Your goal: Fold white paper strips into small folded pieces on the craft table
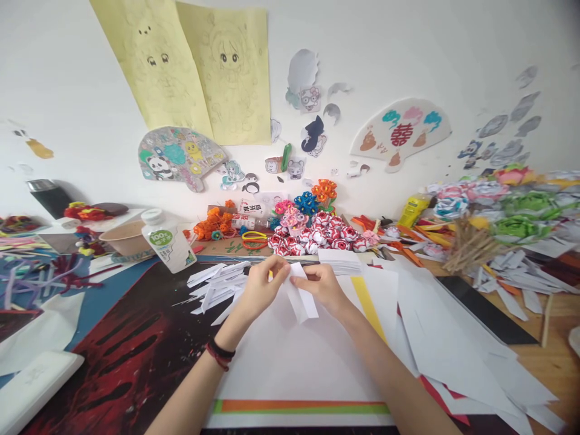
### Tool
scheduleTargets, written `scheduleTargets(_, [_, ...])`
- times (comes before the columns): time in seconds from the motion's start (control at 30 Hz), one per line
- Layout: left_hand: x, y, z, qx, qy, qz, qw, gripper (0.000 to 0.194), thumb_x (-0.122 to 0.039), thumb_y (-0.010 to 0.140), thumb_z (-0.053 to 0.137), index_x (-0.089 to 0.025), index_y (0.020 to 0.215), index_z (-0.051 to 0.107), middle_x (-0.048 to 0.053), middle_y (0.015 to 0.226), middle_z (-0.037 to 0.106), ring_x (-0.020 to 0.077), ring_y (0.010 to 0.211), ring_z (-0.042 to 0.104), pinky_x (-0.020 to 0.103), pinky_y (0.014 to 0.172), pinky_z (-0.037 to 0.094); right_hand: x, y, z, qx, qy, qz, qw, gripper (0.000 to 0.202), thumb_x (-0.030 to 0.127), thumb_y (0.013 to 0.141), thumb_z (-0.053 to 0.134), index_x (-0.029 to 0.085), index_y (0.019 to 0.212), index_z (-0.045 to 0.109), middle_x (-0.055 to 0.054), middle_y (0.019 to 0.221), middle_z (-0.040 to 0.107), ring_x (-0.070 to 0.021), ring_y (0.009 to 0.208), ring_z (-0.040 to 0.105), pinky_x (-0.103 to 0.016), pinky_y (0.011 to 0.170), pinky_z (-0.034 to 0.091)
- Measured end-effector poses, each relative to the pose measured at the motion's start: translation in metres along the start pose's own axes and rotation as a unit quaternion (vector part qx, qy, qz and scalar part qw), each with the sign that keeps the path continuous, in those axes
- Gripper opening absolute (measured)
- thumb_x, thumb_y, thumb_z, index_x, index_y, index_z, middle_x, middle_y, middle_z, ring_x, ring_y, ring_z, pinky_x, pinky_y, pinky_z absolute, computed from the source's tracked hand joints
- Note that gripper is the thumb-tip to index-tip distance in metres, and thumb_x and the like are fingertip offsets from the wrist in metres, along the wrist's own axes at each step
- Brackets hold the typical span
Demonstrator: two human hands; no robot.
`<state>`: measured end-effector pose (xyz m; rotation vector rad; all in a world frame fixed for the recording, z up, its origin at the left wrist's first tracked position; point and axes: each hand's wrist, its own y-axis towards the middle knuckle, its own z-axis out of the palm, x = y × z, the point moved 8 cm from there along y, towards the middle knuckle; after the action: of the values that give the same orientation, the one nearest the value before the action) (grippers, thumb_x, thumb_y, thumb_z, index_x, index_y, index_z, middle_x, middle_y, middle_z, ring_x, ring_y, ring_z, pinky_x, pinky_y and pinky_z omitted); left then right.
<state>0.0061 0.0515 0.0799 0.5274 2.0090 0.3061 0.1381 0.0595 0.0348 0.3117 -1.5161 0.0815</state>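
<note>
Cluttered craft desk (553, 362); left hand (260, 290) and right hand (324, 287) both pinch a white paper strip (302, 299); white bottle (168, 241) nearby reads "100%".

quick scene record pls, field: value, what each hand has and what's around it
left hand: left hand pinches the upper edge of a white paper strip
right hand: right hand grips the same strip from the other side
wrist: dark and red bands on the left wrist
under hands: large white sheet
left of hands: pile of folded white strips; white bottle with green label
behind hands: red-and-white paper flowers; stack of white paper
right side: bundle of wooden sticks
</note>
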Motion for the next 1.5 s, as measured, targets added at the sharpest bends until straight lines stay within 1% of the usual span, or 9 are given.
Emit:
scheduleTargets(0.3, [-0.001, -0.005, 0.011, 0.035, 0.109, 0.032, 0.993, 0.027, -0.03, 0.095, 0.038, -0.019, 0.07, 0.042, -0.003, 0.064, 0.045, 0.0121, 0.058, 0.041, 0.025, 0.058, 0.027, 0.003, -0.002, 0.004, 0.014, 0.022, 0.022, 0.999, 0.029, 0.035, 0.062, 0.08, 0.009, 0.073, 0.075, -0.003, 0.063, 0.064, -0.015, 0.057, 0.056, -0.024, 0.054, 0.041])
scheduleTargets(0.47, [-0.008, -0.007, 0.011, 0.026, 0.098, 0.063, 0.993, 0.028, -0.025, 0.096, 0.036, -0.019, 0.068, 0.033, -0.003, 0.064, 0.041, 0.0111, 0.058, 0.037, 0.024, 0.058, 0.026, 0.004, -0.003, 0.007, 0.025, 0.052, 0.034, 0.998, 0.027, 0.033, 0.059, 0.082, 0.009, 0.066, 0.072, -0.002, 0.059, 0.062, -0.0128, 0.054, 0.053, -0.023, 0.051, 0.038])
scheduleTargets(0.7, [-0.004, -0.007, 0.01, 0.039, 0.106, 0.06, 0.992, 0.03, -0.03, 0.097, 0.037, -0.019, 0.069, 0.036, -0.004, 0.062, 0.039, 0.0105, 0.057, 0.035, 0.024, 0.057, 0.025, 0.004, -0.003, 0.003, 0.003, 0.066, 0.03, 0.997, 0.025, 0.031, 0.059, 0.081, 0.01, 0.07, 0.075, -0.002, 0.061, 0.064, -0.0126, 0.053, 0.052, -0.023, 0.05, 0.037])
scheduleTargets(0.9, [-0.012, -0.01, 0.013, 0.045, 0.117, 0.083, 0.989, 0.031, -0.027, 0.097, 0.037, -0.019, 0.068, 0.031, -0.004, 0.062, 0.038, 0.0107, 0.056, 0.035, 0.025, 0.057, 0.024, 0.006, -0.003, -0.002, -0.013, 0.08, 0.024, 0.996, 0.024, 0.03, 0.059, 0.081, 0.01, 0.072, 0.076, -0.002, 0.059, 0.063, -0.0132, 0.053, 0.053, -0.023, 0.05, 0.038])
scheduleTargets(1.13, [-0.008, -0.007, 0.009, 0.041, 0.093, 0.073, 0.992, 0.034, -0.031, 0.096, 0.04, -0.018, 0.065, 0.04, -0.004, 0.058, 0.04, 0.0102, 0.054, 0.036, 0.024, 0.055, 0.026, 0.009, -0.002, -0.002, -0.002, 0.042, 0.001, 0.999, 0.025, 0.032, 0.065, 0.078, 0.01, 0.077, 0.075, -0.003, 0.065, 0.065, -0.0147, 0.057, 0.055, -0.024, 0.053, 0.04])
scheduleTargets(1.27, [-0.004, -0.004, 0.006, 0.052, 0.079, 0.058, 0.994, 0.02, -0.033, 0.092, 0.049, -0.018, 0.083, 0.058, -0.001, 0.075, 0.058, 0.0114, 0.065, 0.049, 0.023, 0.06, 0.033, 0.009, 0.0, -0.004, 0.013, -0.034, -0.014, 0.999, 0.025, 0.035, 0.069, 0.075, 0.011, 0.075, 0.073, -0.002, 0.065, 0.063, -0.0148, 0.058, 0.056, -0.023, 0.052, 0.038])
scheduleTargets(1.33, [-0.002, -0.003, 0.005, 0.049, 0.063, 0.051, 0.995, 0.014, -0.032, 0.089, 0.054, -0.018, 0.088, 0.06, 0.0, 0.078, 0.059, 0.0116, 0.066, 0.05, 0.022, 0.06, 0.035, 0.009, 0.001, -0.004, 0.023, -0.067, -0.022, 0.997, 0.025, 0.035, 0.07, 0.075, 0.011, 0.076, 0.073, -0.003, 0.069, 0.065, -0.0161, 0.063, 0.058, -0.024, 0.055, 0.04])
scheduleTargets(1.43, [0.004, 0.001, -0.001, 0.02, 0.02, 0.019, 0.999, 0.014, -0.031, 0.086, 0.058, -0.017, 0.084, 0.061, -0.001, 0.069, 0.055, 0.0109, 0.061, 0.047, 0.022, 0.057, 0.035, 0.008, 0.003, -0.007, 0.023, -0.063, -0.026, 0.997, 0.028, 0.034, 0.071, 0.074, 0.014, 0.091, 0.073, -0.005, 0.084, 0.069, -0.0184, 0.075, 0.062, -0.025, 0.064, 0.045])
scheduleTargets(1.5, [0.012, 0.003, -0.006, -0.013, -0.053, -0.021, 0.998, 0.017, -0.034, 0.084, 0.061, -0.017, 0.086, 0.06, -0.001, 0.067, 0.056, 0.0108, 0.059, 0.048, 0.022, 0.055, 0.035, 0.008, 0.004, -0.014, -0.009, -0.035, -0.02, 0.999, 0.038, 0.033, 0.072, 0.074, 0.016, 0.105, 0.069, -0.005, 0.09, 0.068, -0.0178, 0.078, 0.062, -0.025, 0.064, 0.046])
